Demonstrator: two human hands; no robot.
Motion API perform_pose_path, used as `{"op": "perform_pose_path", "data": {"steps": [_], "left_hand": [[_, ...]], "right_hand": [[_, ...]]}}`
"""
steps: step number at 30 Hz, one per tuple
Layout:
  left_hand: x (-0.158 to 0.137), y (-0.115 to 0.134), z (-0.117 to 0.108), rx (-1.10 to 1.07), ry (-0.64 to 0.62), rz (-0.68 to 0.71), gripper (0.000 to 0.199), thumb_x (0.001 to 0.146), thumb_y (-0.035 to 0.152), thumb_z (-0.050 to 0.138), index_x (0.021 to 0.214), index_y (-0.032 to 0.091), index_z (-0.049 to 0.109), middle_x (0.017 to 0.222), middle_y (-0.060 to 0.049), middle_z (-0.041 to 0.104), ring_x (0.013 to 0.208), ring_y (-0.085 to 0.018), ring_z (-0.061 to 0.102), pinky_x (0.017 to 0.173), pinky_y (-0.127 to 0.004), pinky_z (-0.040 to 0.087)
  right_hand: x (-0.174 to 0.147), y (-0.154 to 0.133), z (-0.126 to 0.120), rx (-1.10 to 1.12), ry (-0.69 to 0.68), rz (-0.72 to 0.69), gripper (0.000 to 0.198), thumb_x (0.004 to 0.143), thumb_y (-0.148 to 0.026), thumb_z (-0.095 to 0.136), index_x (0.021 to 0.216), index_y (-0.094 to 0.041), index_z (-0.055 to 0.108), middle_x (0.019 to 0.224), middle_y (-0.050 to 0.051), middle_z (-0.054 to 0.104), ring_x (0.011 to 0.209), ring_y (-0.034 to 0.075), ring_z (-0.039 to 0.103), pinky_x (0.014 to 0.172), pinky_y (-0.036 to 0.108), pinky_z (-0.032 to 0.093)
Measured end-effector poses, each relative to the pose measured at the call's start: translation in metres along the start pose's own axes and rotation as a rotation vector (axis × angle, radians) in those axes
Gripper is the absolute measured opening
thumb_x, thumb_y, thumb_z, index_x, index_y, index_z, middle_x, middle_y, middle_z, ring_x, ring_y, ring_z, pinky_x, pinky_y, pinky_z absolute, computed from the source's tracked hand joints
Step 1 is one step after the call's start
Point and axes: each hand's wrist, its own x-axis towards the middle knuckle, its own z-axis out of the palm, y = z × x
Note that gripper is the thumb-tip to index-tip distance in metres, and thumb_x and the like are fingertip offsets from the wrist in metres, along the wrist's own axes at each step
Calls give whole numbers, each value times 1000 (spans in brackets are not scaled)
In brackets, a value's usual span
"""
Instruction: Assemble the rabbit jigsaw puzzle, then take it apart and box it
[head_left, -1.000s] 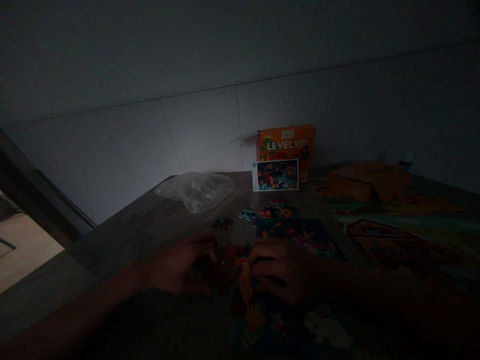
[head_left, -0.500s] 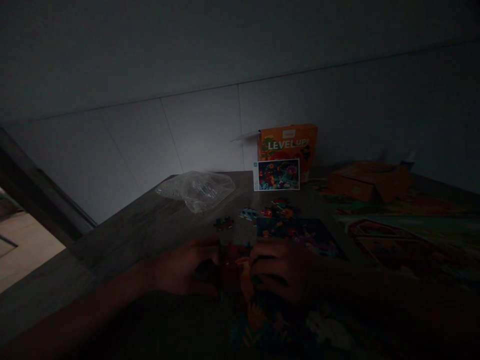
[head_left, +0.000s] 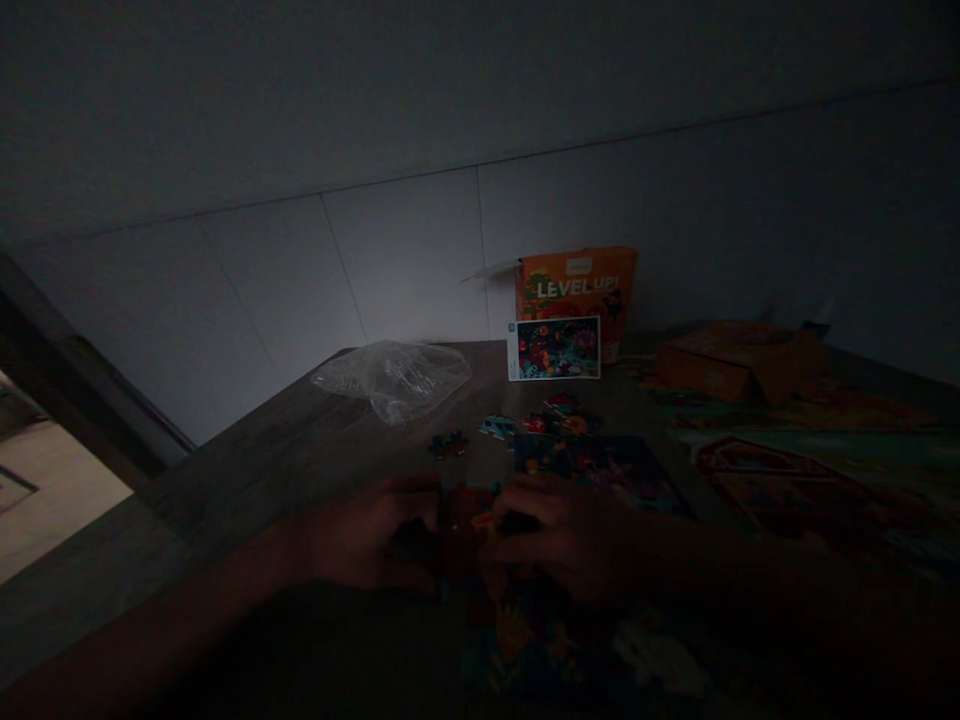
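Note:
The scene is very dim. My left hand [head_left: 379, 535] is closed at the left edge of a reddish jigsaw puzzle piece [head_left: 461, 520], thumb and fingers bent around that edge. From the right, my right hand [head_left: 551, 540] presses curled fingers on the same part of the puzzle, covering much of it; exactly which piece lies under them is hidden. A joined puzzle section [head_left: 514, 640] with orange and yellow shapes extends toward me below the hands. Beyond my right hand lies another joined section [head_left: 600, 465], dark blue and purple.
Loose puzzle pieces [head_left: 448, 445] lie past my hands. A picture card [head_left: 559, 350] leans on an orange box [head_left: 577, 285] by the wall. Clear plastic bag [head_left: 397, 380] lies at the back left. At right are an orange carton [head_left: 739, 360] and a colourful finished puzzle [head_left: 787, 490].
My right hand has shifted slightly left and toward me, its fingers now covering more of the orange patch. The left hand stays in place.

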Motion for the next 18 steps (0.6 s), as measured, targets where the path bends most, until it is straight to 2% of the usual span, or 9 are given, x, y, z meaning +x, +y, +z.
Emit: {"op": "perform_pose_path", "data": {"steps": [14,18], "left_hand": [[1,0,-1,4,10,28,30,75,33,80,89,18,59,96,-5,60,82,-19,60,64,-29,48],[1,2,-2,-21,-4,58,29,76,30,79,96,19,61,98,-5,60,83,-19,60,67,-29,50]], "right_hand": [[-1,1,1,-4,6,-9,49,85,-13,57,132,-28,58,116,10,57,99,21,52,86,37,43],[0,1,1,-23,8,-7,47,86,-14,56,131,-28,58,116,10,57,100,22,51,86,37,43]]}}
